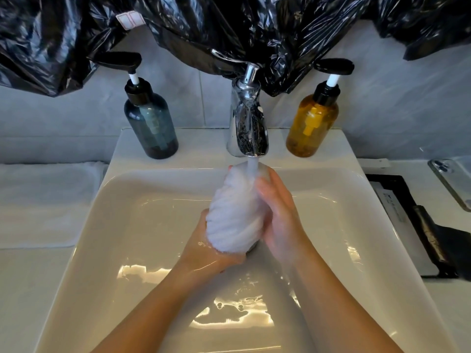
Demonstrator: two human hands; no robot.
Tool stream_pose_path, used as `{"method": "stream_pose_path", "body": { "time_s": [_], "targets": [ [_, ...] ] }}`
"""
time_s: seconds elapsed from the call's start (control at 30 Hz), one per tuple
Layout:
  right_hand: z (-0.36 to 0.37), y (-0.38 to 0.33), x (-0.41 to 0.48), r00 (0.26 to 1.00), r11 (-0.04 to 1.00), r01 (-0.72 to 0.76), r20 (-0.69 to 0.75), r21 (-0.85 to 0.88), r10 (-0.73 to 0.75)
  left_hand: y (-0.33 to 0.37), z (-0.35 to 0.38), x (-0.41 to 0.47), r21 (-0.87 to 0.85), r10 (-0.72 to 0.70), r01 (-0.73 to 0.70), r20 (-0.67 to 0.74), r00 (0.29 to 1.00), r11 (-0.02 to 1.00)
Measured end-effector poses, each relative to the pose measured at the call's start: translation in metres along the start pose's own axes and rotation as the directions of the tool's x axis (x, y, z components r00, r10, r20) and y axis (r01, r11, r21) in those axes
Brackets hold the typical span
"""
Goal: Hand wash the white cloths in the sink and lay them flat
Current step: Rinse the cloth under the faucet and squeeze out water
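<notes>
A white cloth (233, 212), twisted into a thick roll, is held upright over the middle of the white sink (127, 225). Water runs from the chrome tap (248, 126) onto the roll's top end. My left hand (211, 248) grips the bottom of the roll from below. My right hand (277, 215) wraps the roll's right side, with fingers reaching toward its top. Water pools in the basin under my forearms. Another white cloth (43, 202) lies flat on the counter left of the sink.
A blue pump bottle (150, 123) stands at the sink's back left and an amber pump bottle (312, 123) at the back right. Black plastic sheeting (254, 26) hangs over the wall above. A black tray (418, 225) and a phone (451, 182) lie on the right counter.
</notes>
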State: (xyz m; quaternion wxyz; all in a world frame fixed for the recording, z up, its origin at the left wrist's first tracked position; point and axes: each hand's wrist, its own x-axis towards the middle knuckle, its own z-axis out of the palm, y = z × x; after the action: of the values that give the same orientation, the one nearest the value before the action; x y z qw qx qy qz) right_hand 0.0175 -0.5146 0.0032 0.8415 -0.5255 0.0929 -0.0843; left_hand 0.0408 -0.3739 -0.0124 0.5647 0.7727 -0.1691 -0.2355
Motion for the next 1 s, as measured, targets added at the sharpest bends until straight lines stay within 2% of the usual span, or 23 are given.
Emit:
{"method": "stream_pose_path", "body": {
  "time_s": [0.13,0.3,0.5,0.6,0.7,0.77,0.87,1.0],
  "targets": [
    [0.002,-0.001,0.001,0.999,0.998,0.042,0.023,-0.037,-0.041,0.001,-0.002,-0.003,-0.083,0.027,-0.027,-0.006,1.0,0.996],
    [-0.008,-0.008,0.001,0.991,0.998,0.045,-0.128,0.047,-0.039,0.012,0.007,0.002,-0.064,0.045,-0.044,0.017,0.999,0.997],
    [-0.015,-0.011,0.002,0.971,0.995,0.024,-0.24,0.098,0.001,0.018,0.016,0.02,-0.004,-0.038,0.038,-0.02,0.999,0.999],
    [-0.016,-0.012,0.003,0.975,0.988,0.032,-0.222,0.149,0.002,0.019,0.008,0.017,-0.06,-0.09,0.096,0.092,0.992,0.994],
    [-0.017,-0.013,0.005,0.991,0.98,0.015,-0.133,0.197,0.012,0.018,-0.003,0.01,-0.193,-0.147,0.195,0.237,0.96,0.962],
    [-0.015,-0.012,0.005,0.997,0.983,0.006,-0.077,0.184,0.008,0.012,-0.009,0.007,-0.333,-0.165,0.285,0.345,0.924,0.899],
    [-0.01,-0.013,0.003,0.996,0.991,-0.043,-0.068,0.13,0.052,0.007,-0.02,0.004,-0.515,-0.063,0.404,0.556,0.829,0.756],
    [-0.011,-0.007,0.003,0.99,0.986,-0.086,-0.1,0.142,0.101,-0.003,-0.032,0.009,-0.543,0.054,0.549,0.74,0.67,0.635]
  ]
}}
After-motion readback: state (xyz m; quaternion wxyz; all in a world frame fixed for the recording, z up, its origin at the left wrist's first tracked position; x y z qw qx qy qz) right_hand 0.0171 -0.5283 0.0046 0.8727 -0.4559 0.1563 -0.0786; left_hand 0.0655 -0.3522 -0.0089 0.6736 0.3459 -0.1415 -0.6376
